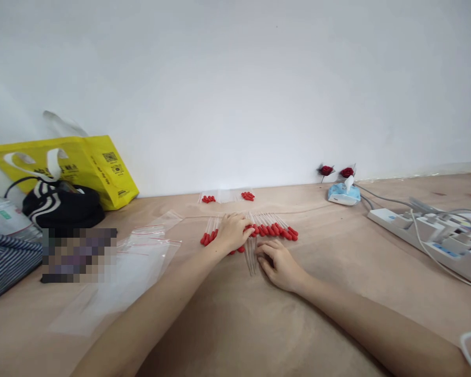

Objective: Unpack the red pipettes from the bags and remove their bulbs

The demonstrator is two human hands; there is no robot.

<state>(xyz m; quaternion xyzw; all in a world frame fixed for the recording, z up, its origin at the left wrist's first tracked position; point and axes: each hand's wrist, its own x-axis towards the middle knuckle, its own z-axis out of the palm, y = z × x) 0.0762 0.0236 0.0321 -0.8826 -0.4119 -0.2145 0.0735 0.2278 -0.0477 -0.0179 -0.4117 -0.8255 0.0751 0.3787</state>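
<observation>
Left hand is resting over red-tipped sticks, its hold unclear | right hand is resting beside clear stems, fingers curled narrow (probably guarding their alignment)

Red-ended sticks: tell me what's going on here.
A person is at work on a row of slim, clear sticks with red rounded ends on a brown tabletop. The left hand is over the row, at the red ends; the right hand is curled beside clear stems. Whether either grips any is unclear. Flat, clear zip bags lie to the left; two small red-ended groups lie near the white wall.
</observation>
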